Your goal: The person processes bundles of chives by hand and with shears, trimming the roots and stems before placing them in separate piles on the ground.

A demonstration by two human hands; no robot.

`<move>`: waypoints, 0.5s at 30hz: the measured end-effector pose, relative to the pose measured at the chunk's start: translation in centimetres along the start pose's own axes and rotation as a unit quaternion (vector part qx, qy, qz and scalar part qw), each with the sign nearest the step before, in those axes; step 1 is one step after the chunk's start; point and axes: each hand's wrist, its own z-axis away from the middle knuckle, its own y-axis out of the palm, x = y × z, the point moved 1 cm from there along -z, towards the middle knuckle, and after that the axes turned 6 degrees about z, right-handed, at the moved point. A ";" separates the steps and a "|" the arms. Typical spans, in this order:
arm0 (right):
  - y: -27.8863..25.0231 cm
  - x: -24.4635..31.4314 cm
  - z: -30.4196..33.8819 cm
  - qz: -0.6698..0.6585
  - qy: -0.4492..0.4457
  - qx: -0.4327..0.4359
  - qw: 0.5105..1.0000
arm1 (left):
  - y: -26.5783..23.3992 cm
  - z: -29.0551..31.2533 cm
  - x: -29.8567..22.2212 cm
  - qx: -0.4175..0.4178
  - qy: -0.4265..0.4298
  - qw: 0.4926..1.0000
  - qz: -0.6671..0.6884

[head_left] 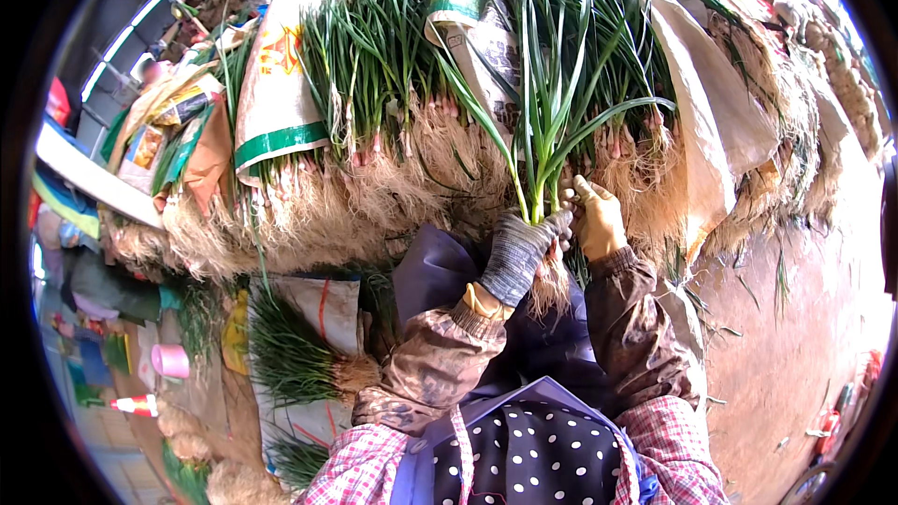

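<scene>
A small bunch of young garlic plants point(541, 145) stands upright in front of me, long green leaves fanning upward. My left hand point(526, 245), in a grey knit glove, is wrapped round its lower stalks. Pale stringy roots point(550, 288) hang out below that fist. Close against the bunch's right side is my right hand point(599, 217), in a tan glove, with thumb and fingers pinched together. Whatever lies between those fingertips is too small to make out. Just beyond both hands, a thick row of similar plants point(369, 65) lies with roots toward me.
White woven sacks point(281, 84) drape over parts of the row, another sack point(687, 103) at the right. Tied garlic bundles point(295, 346) lie on a sheet at lower left, near a pink cup point(170, 360). Brown floor point(786, 318) with leaf scraps spreads at right.
</scene>
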 end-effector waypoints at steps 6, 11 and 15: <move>2.4 1.6 2.6 0.008 0.012 0.157 0.987 | -1.1 1.7 0.6 0.095 -0.017 0.995 0.007; 0.1 -0.7 0.7 0.073 -0.042 0.011 0.996 | -0.9 1.8 1.3 0.078 -0.027 0.996 -0.036; -3.6 -2.8 0.1 0.552 -0.201 -0.158 0.793 | -0.7 2.9 1.4 -0.025 -0.002 0.997 -0.068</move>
